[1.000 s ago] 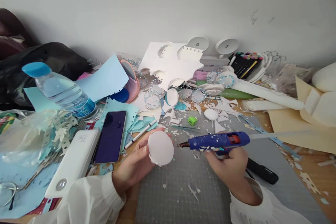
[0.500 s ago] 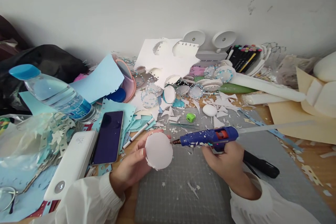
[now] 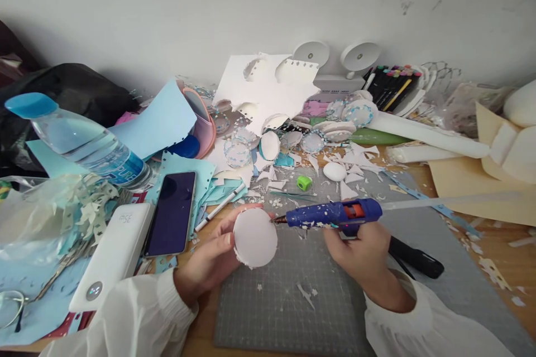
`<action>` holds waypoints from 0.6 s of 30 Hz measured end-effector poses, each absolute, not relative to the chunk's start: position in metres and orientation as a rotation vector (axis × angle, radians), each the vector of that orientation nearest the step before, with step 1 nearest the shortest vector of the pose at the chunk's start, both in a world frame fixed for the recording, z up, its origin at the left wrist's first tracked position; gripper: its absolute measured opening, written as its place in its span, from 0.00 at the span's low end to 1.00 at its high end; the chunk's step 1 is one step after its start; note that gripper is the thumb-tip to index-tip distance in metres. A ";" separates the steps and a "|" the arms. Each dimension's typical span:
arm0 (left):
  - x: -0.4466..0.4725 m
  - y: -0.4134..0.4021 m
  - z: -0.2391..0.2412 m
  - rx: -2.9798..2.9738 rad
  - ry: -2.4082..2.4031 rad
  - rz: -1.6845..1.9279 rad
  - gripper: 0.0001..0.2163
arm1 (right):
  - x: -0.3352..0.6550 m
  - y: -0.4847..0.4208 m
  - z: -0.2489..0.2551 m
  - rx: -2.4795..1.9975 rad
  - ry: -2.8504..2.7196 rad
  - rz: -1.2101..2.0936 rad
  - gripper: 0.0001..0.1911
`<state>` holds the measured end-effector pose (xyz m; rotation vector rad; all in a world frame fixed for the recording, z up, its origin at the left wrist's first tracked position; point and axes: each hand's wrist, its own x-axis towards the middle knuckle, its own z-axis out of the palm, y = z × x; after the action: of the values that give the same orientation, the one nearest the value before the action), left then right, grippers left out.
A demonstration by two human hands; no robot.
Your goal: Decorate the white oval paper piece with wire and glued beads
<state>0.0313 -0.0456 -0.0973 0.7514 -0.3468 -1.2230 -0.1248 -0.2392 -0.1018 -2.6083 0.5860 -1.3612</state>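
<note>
White disc (image 3: 255,237) in left hand (image 3: 209,262), glue gun (image 3: 335,213) in right hand (image 3: 360,251)

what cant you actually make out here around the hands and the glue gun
Head view throughout:
- Glue at the glue gun nozzle: too small to tell.
- Back of the white disc: faces away; the left hand fingers behind it are hidden.
- Trigger: covered by the right hand.
- Part of the glasses: cut off by the left edge.
- Print on the power bank: too small to read.
</note>
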 end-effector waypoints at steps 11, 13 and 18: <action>0.031 -0.044 -0.105 0.779 -0.312 -1.252 0.27 | -0.126 -0.239 -0.106 -2.647 0.681 -1.374 0.10; 0.031 -0.043 -0.105 0.785 -0.313 -1.258 0.27 | -0.125 -0.239 -0.104 -2.641 0.648 -1.384 0.11; 0.030 -0.047 -0.103 0.796 -0.340 -1.286 0.28 | -0.126 -0.239 -0.105 -2.634 0.669 -1.379 0.11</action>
<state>0.0297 -0.0468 -0.1031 0.7963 -0.3397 -1.2864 -0.1257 -0.2386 -0.1050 -2.6338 0.6694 -1.3792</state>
